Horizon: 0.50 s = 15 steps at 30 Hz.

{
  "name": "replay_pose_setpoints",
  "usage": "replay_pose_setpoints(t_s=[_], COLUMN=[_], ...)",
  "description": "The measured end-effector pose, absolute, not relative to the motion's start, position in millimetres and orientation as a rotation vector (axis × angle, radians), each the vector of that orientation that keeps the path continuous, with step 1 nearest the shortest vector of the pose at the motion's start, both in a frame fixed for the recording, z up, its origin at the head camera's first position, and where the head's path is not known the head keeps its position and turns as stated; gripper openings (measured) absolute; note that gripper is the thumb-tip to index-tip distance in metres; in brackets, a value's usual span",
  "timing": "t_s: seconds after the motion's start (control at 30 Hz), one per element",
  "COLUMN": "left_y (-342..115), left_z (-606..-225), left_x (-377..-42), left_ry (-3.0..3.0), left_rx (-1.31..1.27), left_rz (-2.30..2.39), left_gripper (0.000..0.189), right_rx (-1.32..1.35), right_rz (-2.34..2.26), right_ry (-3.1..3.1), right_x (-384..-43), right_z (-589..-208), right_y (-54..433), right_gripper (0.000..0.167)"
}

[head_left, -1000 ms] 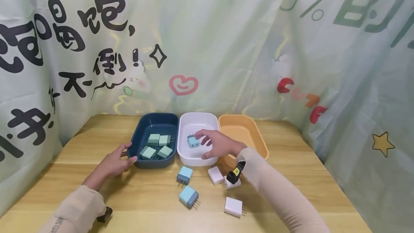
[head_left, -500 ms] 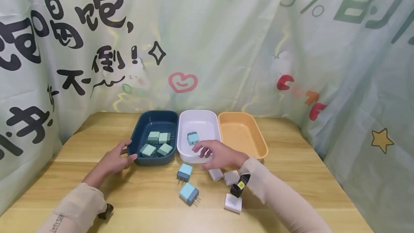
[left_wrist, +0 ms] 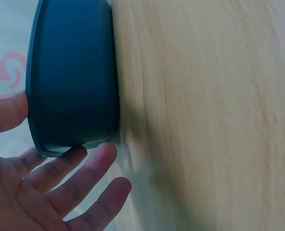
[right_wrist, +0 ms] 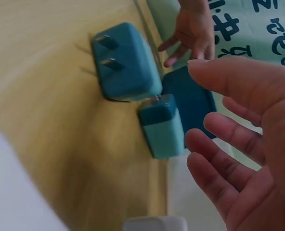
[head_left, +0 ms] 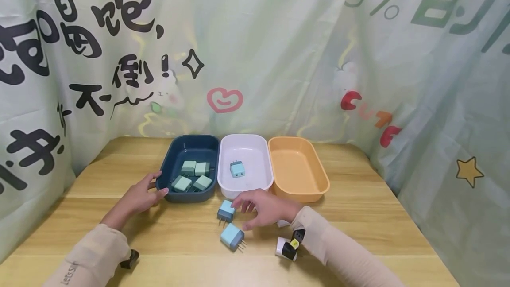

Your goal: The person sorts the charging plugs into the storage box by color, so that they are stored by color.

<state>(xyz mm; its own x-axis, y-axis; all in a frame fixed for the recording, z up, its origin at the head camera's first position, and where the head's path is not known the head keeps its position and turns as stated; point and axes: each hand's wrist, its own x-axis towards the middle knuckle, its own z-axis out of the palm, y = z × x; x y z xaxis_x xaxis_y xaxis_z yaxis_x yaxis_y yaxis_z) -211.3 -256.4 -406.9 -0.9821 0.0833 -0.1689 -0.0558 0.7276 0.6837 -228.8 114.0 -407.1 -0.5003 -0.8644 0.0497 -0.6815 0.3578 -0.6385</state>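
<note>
Here, a blue charger (head_left: 226,209) lies just beside the right hand's fingers (right_wrist: 241,139) (loosely parted).

The right hand (head_left: 264,211) hides most of one white charger (head_left: 283,223), and its wrist camera (head_left: 295,240) partly covers a second.

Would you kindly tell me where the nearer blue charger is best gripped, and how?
Probably pinch the nearer blue charger by the sides of its light body, from above: its prongs jut from the darker end, rightward and toward the person, leaving those sides clear.
</note>
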Motion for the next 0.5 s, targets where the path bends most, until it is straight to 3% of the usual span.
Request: replay_pose_setpoints(t_s=[0.5], left_y=[-257.8], left_z=[-408.5], left_x=[-213.8], left_ry=[2.753], left_rx=[0.018], left_rz=[1.059], left_gripper=[0.078], right_rx=[-1.425], right_rz=[-0.778], right_ry=[2.254], right_x=[-224.6], right_z=[-431.5], right_y=[106.8], right_gripper=[0.054])
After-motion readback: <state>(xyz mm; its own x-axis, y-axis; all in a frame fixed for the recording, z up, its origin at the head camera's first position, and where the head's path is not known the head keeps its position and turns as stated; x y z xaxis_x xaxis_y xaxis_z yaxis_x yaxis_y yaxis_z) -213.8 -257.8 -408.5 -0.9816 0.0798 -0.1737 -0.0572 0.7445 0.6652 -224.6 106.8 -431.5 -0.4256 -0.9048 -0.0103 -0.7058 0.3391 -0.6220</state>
